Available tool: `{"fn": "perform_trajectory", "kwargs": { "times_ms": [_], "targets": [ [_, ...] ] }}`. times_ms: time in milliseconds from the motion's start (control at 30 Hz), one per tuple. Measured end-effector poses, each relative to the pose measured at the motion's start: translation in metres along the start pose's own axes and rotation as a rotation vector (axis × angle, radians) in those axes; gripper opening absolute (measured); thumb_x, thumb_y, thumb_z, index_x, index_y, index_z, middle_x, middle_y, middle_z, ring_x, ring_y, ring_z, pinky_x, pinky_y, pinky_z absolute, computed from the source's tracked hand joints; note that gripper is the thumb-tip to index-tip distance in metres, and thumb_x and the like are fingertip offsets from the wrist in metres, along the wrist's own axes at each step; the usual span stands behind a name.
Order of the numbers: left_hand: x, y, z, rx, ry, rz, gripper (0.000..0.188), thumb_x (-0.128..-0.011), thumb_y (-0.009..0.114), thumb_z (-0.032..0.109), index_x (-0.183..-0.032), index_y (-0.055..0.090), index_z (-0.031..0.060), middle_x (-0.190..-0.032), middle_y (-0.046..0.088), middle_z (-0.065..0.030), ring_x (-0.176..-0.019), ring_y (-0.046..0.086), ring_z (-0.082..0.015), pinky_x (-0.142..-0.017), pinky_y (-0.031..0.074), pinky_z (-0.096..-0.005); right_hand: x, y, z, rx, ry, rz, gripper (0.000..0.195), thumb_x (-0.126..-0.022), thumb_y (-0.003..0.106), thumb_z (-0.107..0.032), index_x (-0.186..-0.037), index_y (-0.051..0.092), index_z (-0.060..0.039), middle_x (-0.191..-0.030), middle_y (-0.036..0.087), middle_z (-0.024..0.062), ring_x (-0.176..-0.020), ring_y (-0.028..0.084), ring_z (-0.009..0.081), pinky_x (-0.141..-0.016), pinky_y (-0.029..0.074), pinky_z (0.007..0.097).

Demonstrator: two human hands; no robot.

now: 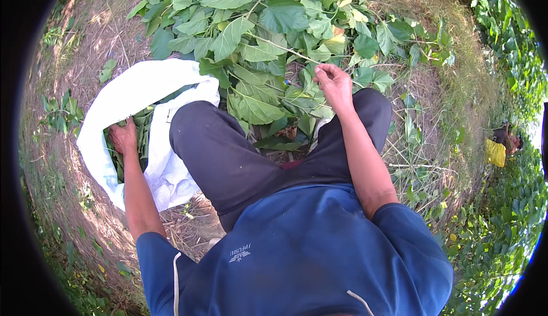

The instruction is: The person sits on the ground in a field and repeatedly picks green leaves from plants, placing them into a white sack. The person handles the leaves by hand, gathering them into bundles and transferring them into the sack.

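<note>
My left hand [123,136] reaches into the mouth of a white woven sack [115,87], on top of green leaves [144,138] inside it; some fingertips are hidden among the leaves, so its grip is unclear. Over my bent knee, my right hand [332,80] has its thumb and fingers closed on the thin stem of a leafy branch [295,52]. That stem runs up and left from the fingers into a large heap of cut leafy branches [257,55] on the ground in front of me.
Thin bare twigs [421,167] lie on dry grass and soil at the right. Leafy plants [509,213] line the right rim. Farther off at the right, a yellow bag or cloth [495,153] lies near a dark, unclear shape. A loose leafy sprig [64,113] is left of the sack.
</note>
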State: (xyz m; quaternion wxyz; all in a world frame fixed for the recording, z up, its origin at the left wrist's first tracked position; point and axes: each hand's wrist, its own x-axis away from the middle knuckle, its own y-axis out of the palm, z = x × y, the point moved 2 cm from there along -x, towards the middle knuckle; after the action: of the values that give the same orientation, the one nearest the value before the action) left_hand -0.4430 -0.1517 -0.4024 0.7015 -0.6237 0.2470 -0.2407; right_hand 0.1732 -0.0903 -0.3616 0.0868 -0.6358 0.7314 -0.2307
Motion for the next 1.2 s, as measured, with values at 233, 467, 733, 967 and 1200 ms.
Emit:
{"fn": "perform_trajectory", "kwargs": {
  "times_ms": [233,467,733,967,1200],
  "targets": [
    [0.013,-0.017,-0.041,0.151,0.182,-0.040,0.070,-0.092,0.049,0.053,-0.133,0.056,-0.0038,-0.137,0.053,-0.0302,-0.123,0.052,-0.0474,-0.099,0.042,-0.0489,-0.079,0.038,0.031,0.459,0.016,0.026,0.033,-0.083,0.065,-0.026,-0.113,0.072,-0.0120,-0.108,0.072,0.0134,-0.104,0.067,0.0336,-0.092,0.052,0.0422],
    [0.171,-0.144,0.060,0.224,0.473,0.206,0.053,-0.095,0.063,0.023,-0.135,0.050,-0.0087,-0.142,0.048,-0.0279,-0.134,0.044,-0.0419,-0.112,0.035,-0.0501,-0.128,0.066,0.107,0.851,0.143,-0.202,0.041,-0.084,0.063,-0.029,-0.123,0.066,-0.0180,-0.120,0.068,0.0137,-0.112,0.064,0.0329,-0.096,0.051,0.0440],
    [0.253,-0.151,0.170,0.641,0.718,-0.001,0.034,-0.085,0.059,-0.001,-0.119,0.060,-0.0070,-0.133,0.057,-0.0227,-0.129,0.050,-0.0414,-0.110,0.036,-0.0507,-0.132,0.048,0.104,0.757,0.044,-0.399,0.043,-0.086,0.067,-0.036,-0.124,0.064,-0.0159,-0.119,0.068,0.0124,-0.105,0.067,0.0313,-0.089,0.054,0.0426],
    [0.245,-0.129,0.215,0.480,0.901,-0.025,0.033,-0.083,0.063,0.001,-0.115,0.063,-0.0037,-0.133,0.058,-0.0199,-0.129,0.049,-0.0412,-0.110,0.032,-0.0538,-0.148,0.046,0.123,0.730,0.056,-0.393,0.050,-0.085,0.067,-0.034,-0.131,0.060,-0.0161,-0.126,0.065,0.0121,-0.116,0.062,0.0313,-0.097,0.051,0.0431],
    [0.238,-0.123,0.209,0.469,0.841,-0.025,0.032,-0.083,0.061,-0.003,-0.115,0.064,-0.0031,-0.134,0.059,-0.0181,-0.131,0.049,-0.0386,-0.113,0.031,-0.0509,-0.157,0.075,0.129,0.814,0.030,-0.523,0.047,-0.085,0.064,-0.052,-0.121,0.067,-0.0209,-0.119,0.068,0.0090,-0.108,0.065,0.0296,-0.090,0.053,0.0419]
  ]
}}
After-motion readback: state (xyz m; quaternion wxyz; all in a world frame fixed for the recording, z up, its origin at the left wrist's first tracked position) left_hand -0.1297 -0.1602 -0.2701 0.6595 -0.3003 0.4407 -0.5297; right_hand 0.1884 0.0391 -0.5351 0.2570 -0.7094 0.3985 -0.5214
